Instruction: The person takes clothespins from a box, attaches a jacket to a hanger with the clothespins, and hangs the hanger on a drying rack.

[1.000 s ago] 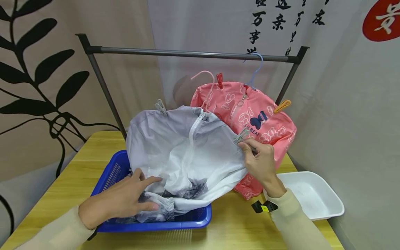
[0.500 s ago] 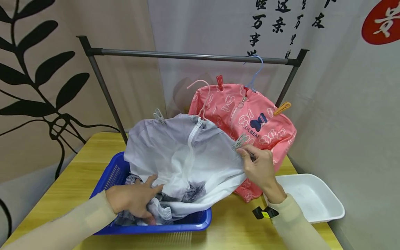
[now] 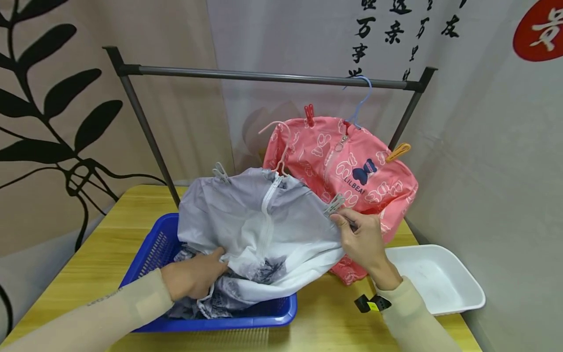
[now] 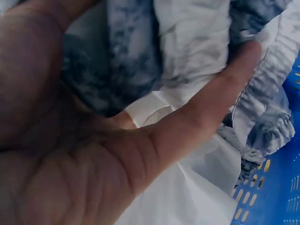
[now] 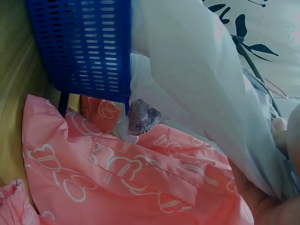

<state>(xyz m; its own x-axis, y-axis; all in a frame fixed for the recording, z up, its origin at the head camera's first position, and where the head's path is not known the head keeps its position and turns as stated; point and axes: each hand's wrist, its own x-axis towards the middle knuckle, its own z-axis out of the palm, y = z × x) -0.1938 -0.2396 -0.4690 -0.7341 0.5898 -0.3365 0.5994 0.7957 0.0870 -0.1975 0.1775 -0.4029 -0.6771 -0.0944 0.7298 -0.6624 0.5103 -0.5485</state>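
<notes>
A pale grey-and-white zip jacket with dark mottled patches sits on a pink hanger, its lower part in the blue basket. Grey clothespins grip both shoulders, one clothespin at the left, another clothespin at the right. My right hand pinches the jacket's shoulder just below the right clothespin. My left hand reaches into the fabric over the basket. In the left wrist view its thumb lies straight along the folds; the other fingers are mostly hidden by cloth.
A pink jacket with a red clothespin and an orange clothespin hangs from a blue hanger on the grey rack bar. A white tray stands at the right of the wooden table.
My left hand has moved right and deeper into the folds at the basket. The jacket's upper part and pink hanger have sunk lower and slightly left, with my right hand still holding the shoulder.
</notes>
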